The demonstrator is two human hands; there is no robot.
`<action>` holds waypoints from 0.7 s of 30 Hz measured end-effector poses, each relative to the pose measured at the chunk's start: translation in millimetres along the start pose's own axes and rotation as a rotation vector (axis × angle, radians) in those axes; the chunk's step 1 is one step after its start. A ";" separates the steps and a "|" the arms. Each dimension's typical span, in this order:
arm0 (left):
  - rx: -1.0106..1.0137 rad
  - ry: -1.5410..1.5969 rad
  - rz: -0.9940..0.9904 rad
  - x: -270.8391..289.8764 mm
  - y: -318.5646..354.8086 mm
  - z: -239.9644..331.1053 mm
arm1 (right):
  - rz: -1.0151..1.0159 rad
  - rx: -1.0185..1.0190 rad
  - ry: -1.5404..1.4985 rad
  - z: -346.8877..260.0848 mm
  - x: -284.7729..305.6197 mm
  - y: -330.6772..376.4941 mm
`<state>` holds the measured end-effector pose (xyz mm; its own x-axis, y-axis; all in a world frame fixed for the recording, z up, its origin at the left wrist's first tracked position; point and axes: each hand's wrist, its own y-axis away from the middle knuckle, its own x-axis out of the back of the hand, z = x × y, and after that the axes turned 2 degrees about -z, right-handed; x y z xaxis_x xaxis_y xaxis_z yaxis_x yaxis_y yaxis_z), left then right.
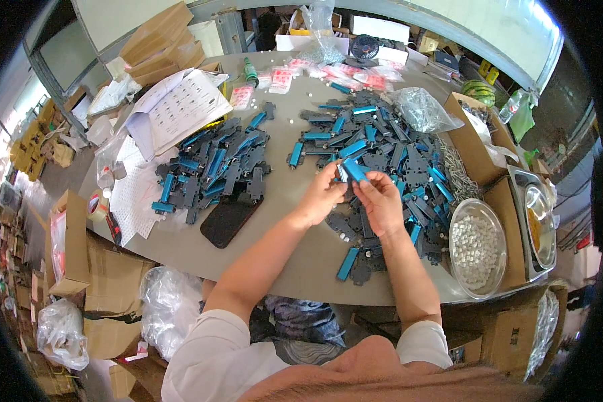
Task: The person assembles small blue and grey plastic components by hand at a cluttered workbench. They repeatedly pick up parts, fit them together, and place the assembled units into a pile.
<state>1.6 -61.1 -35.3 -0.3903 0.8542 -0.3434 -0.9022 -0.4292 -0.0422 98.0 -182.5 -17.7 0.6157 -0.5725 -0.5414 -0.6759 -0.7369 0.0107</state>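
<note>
Over the right-hand heap, both hands are closed on a blue-and-black part (355, 170), a bright blue strip with a dark body. My left hand (320, 195) pinches its left end, by a small pale piece (342, 173). My right hand (383, 203) grips its right side between thumb and fingers. The fingers hide its underside. Beneath and around the hands spreads a heap of similar blue-and-black parts (403, 155). A second heap (214, 163) lies to the left. Near it, a dark phone (230, 222) rests on the grey table (281, 228).
On the right stand a metal bowl (502, 271) of small white pieces, loose metal hardware (457, 173) and a cardboard box (467, 149). Printed sheets (181, 110) lie far left. Small red-and-white packets (283, 80), a green bottle (250, 72) and a small fan (365, 47) occupy the back.
</note>
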 end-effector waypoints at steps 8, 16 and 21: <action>-0.158 0.131 0.058 -6.3 -3.7 -12.4 | -0.009 0.015 0.189 7.6 -5.1 5.4; -0.070 0.476 0.099 2.0 -0.7 -2.0 | 0.010 0.022 0.166 0.9 -2.8 0.8; 0.075 0.509 0.236 11.9 0.7 14.9 | 0.009 0.092 0.286 -35.2 19.5 -10.1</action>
<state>-6.4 -46.8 -25.4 -0.4621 0.4803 -0.7455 -0.8191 -0.5534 0.1511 131.1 -198.8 1.3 0.6895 -0.6669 -0.2827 -0.7081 -0.7028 -0.0690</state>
